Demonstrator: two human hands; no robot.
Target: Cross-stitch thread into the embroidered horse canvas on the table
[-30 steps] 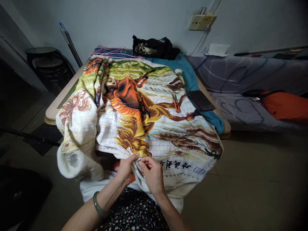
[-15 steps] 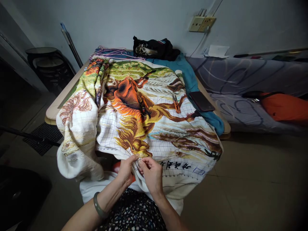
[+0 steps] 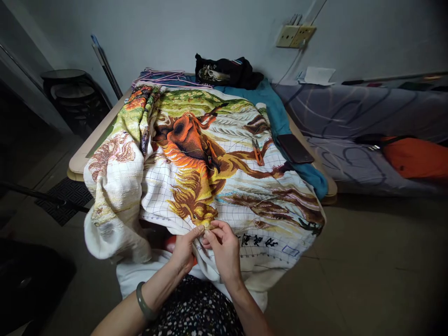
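Observation:
A large cross-stitch cloth [image 3: 157, 186] with horses worked in orange, gold and brown thread lies over the table and hangs down its near side. My left hand [image 3: 187, 245] grips the cloth's near part, thumb on top by the golden horse's muzzle, its other fingers hidden beneath. Right beside it, my right hand [image 3: 224, 245] is closed in a pinch at the same spot. What sits between those fingertips is too small to make out. Farther up on the cloth rest orange-handled thread snips [image 3: 258, 153].
A dark phone [image 3: 295, 148] lies on teal fabric [image 3: 280, 107] at the table's right. Pink hangers [image 3: 163, 77] and a black bag [image 3: 231, 72] with pale threads are at the back. Black stools [image 3: 73, 95] stand left, an orange bag [image 3: 416, 156] right.
My right hand has shifted slightly up and its fingers have turned over toward my left thumb. My left hand keeps its hold on the cloth. The view has moved slightly.

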